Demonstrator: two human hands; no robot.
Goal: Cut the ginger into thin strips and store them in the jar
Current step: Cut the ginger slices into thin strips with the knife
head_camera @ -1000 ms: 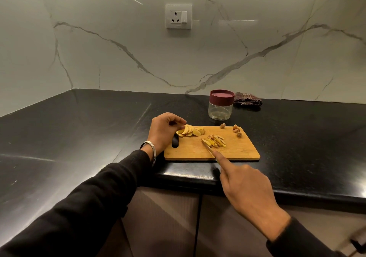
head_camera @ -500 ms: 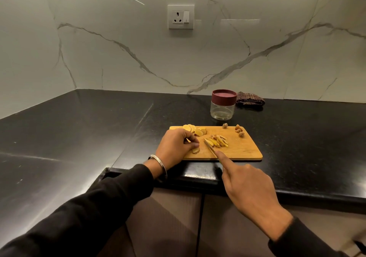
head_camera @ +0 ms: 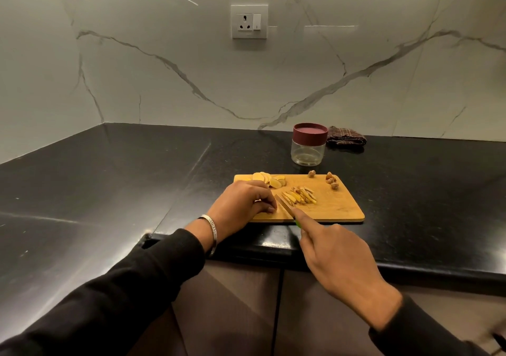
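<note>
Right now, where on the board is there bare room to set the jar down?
Bare wood on the cutting board: the near right corner, right of the ginger strips and below the brown bits. Crowded: far left with the slices; near left under the left hand and knife.

Home kitchen: black stone counter (head_camera: pixel 137 180), marble backsplash (head_camera: pixel 164 81), wall socket (head_camera: pixel 249 22).

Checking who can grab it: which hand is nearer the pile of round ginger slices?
Left. The left hand sits just in front of the ginger slices; the right hand, gripping the knife, is off the cutting board.
</note>
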